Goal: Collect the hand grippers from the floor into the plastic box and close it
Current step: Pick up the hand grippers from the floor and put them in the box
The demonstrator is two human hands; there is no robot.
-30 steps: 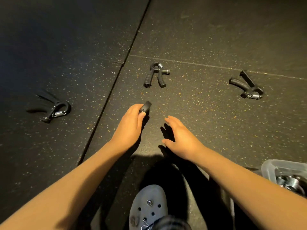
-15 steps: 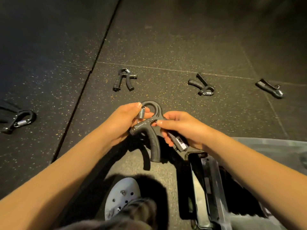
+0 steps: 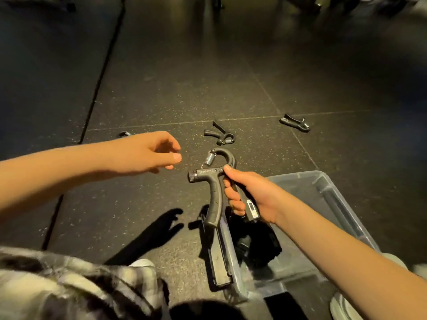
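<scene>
At the bottom left of the frame lies a blurred plaid sleeve (image 3: 69,285). The clear plastic box (image 3: 323,185) fills the lower right, open at the top, with a flat black latch piece (image 3: 219,262) along its left edge. Dark shapes (image 3: 254,245) sit inside it, perhaps grippers, though the shadow is too deep to be sure. Just above the box's left edge, in the centre of the frame, the right hand (image 3: 249,192) has its fingers wrapped round one handle of the held hand gripper (image 3: 213,195). The other handle hangs down free, and the spring and loop point up. To its left, apart from it, the left hand (image 3: 150,153) hovers with loosely curled fingers and holds nothing. Beyond both hands, on the dark speckled floor (image 3: 161,88), a second hand gripper (image 3: 219,135) lies just above centre. A third hand gripper (image 3: 295,123) lies well off to its right, and the tip of another gripper (image 3: 124,134) peeks out above the left wrist.
</scene>
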